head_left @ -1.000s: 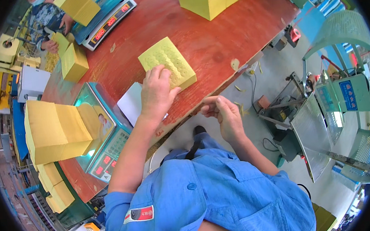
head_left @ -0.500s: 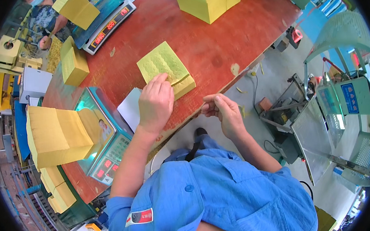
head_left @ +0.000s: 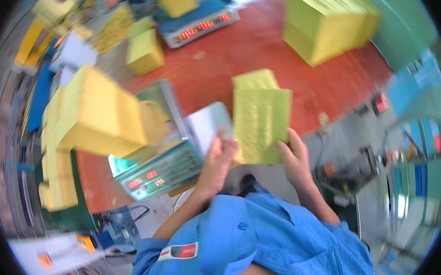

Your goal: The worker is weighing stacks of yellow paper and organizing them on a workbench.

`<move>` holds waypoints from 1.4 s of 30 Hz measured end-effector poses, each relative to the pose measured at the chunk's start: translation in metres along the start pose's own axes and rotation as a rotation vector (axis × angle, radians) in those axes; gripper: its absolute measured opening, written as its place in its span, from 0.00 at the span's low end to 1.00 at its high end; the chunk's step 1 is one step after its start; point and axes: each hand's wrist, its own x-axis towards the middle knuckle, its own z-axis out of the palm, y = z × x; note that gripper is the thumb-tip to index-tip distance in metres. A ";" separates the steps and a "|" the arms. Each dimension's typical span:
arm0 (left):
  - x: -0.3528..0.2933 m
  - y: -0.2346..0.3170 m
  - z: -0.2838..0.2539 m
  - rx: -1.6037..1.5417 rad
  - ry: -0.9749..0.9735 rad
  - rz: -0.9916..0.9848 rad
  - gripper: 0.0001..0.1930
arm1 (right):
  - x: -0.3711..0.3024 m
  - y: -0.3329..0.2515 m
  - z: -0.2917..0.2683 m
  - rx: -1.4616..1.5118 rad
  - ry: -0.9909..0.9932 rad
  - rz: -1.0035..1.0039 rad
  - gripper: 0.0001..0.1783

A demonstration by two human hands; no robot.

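Note:
A yellow sheet or thin stack of paper with rows of embossed marks [head_left: 263, 124] is raised in front of me at the table's near edge. My right hand [head_left: 296, 156] grips its lower right edge, the thumb on the face towards me. At its left edge is my left hand [head_left: 219, 160], fingers bent and smeared by motion; whether they pinch the paper I cannot tell. Another block of yellow paper [head_left: 255, 78] shows behind the raised one. Beside my left hand lies a white sheet or pad [head_left: 203, 126] on the table.
A teal scale [head_left: 164, 172] with red digits stands left, bearing a tall yellow paper stack [head_left: 101, 115]. Another scale [head_left: 200, 29] sits at the back with a yellow block. More yellow stacks [head_left: 325, 25] stand back right on the red table [head_left: 254, 38]. Machinery and stands fill the right.
The embossed yellow paper has come up off its block and tilts towards me. My right hand, apart from it before, now grips it. My left hand has left the paper's top. The view has turned.

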 end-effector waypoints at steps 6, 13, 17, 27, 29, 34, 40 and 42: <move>-0.040 0.090 -0.069 -0.005 -0.273 -0.091 0.10 | -0.005 -0.061 0.096 0.134 -0.085 -0.215 0.18; -0.064 0.226 -0.168 0.293 0.095 0.505 0.13 | 0.035 -0.170 0.228 -0.028 -0.418 -0.436 0.14; -0.015 0.295 -0.229 0.273 0.134 0.472 0.11 | 0.075 -0.201 0.315 0.146 -0.598 -0.433 0.19; 0.051 0.296 -0.300 0.353 0.154 0.160 0.13 | 0.117 -0.176 0.363 -0.278 -0.429 -0.437 0.25; 0.055 0.291 -0.304 0.348 0.137 0.166 0.13 | 0.119 -0.169 0.366 -0.278 -0.408 -0.460 0.25; 0.059 0.287 -0.306 0.337 0.148 0.144 0.13 | 0.120 -0.162 0.366 -0.329 -0.355 -0.535 0.23; 0.057 0.283 -0.310 0.335 0.146 0.124 0.13 | 0.112 -0.158 0.363 -0.509 -0.273 -0.640 0.20; 0.055 0.279 -0.312 0.390 0.111 0.155 0.14 | 0.108 -0.155 0.362 -0.496 -0.279 -0.628 0.19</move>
